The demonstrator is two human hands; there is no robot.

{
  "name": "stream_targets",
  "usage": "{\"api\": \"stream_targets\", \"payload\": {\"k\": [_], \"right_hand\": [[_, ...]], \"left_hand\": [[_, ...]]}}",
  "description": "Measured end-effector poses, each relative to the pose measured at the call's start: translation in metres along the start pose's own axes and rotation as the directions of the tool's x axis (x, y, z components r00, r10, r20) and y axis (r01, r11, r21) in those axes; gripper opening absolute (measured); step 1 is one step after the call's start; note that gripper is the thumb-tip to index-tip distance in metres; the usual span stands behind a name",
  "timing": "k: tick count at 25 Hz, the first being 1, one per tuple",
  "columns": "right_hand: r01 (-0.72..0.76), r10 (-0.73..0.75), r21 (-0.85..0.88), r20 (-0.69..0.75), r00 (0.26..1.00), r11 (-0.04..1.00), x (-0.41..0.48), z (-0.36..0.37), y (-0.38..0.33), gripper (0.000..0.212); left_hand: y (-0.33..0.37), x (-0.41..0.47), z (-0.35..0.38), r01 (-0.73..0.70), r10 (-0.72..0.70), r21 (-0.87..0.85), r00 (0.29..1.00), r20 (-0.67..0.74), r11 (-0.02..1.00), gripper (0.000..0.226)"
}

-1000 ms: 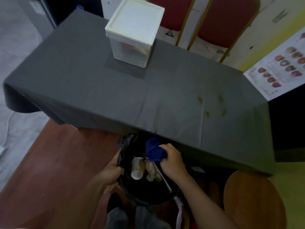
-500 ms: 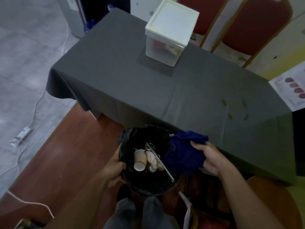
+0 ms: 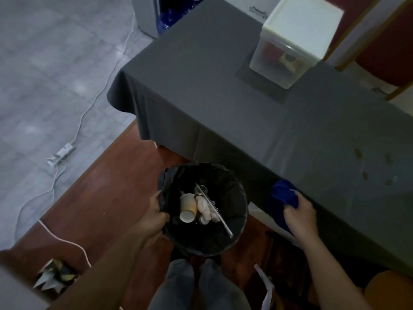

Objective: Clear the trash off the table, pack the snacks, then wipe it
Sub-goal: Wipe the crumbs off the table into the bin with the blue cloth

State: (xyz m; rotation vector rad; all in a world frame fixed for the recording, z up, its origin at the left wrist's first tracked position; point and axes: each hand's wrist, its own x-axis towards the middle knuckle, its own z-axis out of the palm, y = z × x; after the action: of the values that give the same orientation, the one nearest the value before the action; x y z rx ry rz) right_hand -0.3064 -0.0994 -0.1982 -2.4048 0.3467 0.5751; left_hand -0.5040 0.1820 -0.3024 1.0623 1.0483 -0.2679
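Left hand (image 3: 154, 217) grips the rim of the black-lined trash bin (image 3: 237, 238) on its left side, fingers curled over the liner edge. Bin sits on the reddish wood floor just in front of the table's near edge, between the two arms. Inside: a paper cup (image 3: 188, 206) on its side, crumpled tissue (image 3: 204, 208) beside it, a long thin stick (image 3: 218, 214) lying diagonally across. Right hand (image 3: 300, 217) is closed around a bunched blue cloth (image 3: 285, 193), held at the near edge of the table (image 3: 223, 90), right of the bin. Grey tablecloth shows several brownish stains (image 3: 375, 166) near the right end. Lidded translucent snack box (image 3: 295, 39) stands at the far side of the table, well apart from the hands, contents blurred.
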Motion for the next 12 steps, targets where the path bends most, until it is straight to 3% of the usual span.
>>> {"api": "stream_targets", "payload": {"k": [3,6,9,12], "right_hand": [[-0.102,0.102,-0.014,0.105,0.989,0.995,0.015,0.067,0.01,0.02],[-0.355,0.31,0.138,0.27,0.912,0.925,0.044,0.14,0.03,0.015],[-0.421,0.345,0.193,0.331,0.878,0.886,0.074,0.205,0.041,0.027],[-0.455,0.388,0.162,0.326,0.862,0.876,0.116,0.263,0.06,0.053]], "left_hand": [[-0.02,0.022,-0.015,0.083,-0.086,-0.064,0.995,-0.051,0.994,0.079],[-0.052,0.061,-0.026,0.045,-0.047,-0.029,0.994,-0.094,0.999,0.075],[-0.079,0.106,-0.031,-0.038,0.056,0.107,0.985,-0.165,0.994,0.062],[-0.108,0.167,-0.042,-0.009,0.043,0.141,0.969,-0.242,0.99,0.042]]}}
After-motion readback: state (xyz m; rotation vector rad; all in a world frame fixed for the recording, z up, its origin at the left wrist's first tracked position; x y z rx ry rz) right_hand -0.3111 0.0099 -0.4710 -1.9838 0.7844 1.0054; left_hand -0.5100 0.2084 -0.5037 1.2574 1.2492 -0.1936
